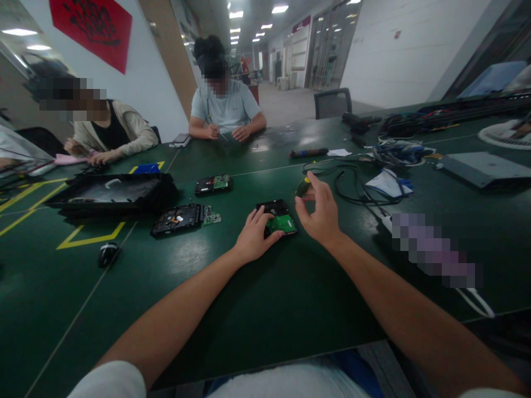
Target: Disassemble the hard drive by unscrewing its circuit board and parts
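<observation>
In front of me on the green table lies a hard drive (286,223) with its green circuit board facing up. My left hand (254,235) grips its left side, with the thumb at the near edge and the fingers across the top. A screwdriver (305,187) with a dark green and yellow handle is held between the thumb and fingers of my right hand (321,213), just right of the drive. Its shaft and tip cannot be made out. Left of my left hand sit an opened drive (177,219) and a loose circuit board (211,215) touching its right end.
Another hard drive (213,184) lies farther back. Black trays (114,193) are stacked at the left, near a mouse (108,254). Cables (348,182), a cloth (388,183) and a grey box (483,168) occupy the right. Two people (228,105) work across the table.
</observation>
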A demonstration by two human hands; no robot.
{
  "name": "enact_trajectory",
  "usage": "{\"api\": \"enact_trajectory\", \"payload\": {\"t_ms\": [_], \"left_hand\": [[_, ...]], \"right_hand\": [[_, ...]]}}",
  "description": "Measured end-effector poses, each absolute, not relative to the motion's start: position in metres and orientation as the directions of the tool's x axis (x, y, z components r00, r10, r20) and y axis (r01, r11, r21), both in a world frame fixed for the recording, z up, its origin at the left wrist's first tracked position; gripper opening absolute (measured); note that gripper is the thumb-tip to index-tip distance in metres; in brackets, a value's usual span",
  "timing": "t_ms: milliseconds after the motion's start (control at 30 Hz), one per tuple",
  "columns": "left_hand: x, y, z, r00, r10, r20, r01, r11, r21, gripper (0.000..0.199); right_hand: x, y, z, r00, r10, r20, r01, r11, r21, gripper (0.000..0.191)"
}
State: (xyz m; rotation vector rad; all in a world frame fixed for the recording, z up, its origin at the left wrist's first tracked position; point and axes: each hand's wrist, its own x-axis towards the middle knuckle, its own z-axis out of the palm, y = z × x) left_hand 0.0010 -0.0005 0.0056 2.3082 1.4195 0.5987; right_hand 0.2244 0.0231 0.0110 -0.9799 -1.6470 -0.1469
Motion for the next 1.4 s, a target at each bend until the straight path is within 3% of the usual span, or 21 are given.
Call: {"api": "enact_trajectory", "payload": {"t_ms": [1000,1400], "left_hand": [[0.0015,-0.0008,0.0059,0.396,0.905,0.153,0.753,-0.416,0.509,0.058],[0.0024,-0.0012,0.0069,0.397,0.905,0.155,0.755,-0.418,0.505,0.056]], "right_hand": [[0.2254,0.0226,0.0126,-0.004,0.501,0.865,0.668,0.645,-0.370,0.058],[0.2261,0.0242,0.0108,-0.013,0.499,0.866,0.662,0.654,-0.367,0.064]]}}
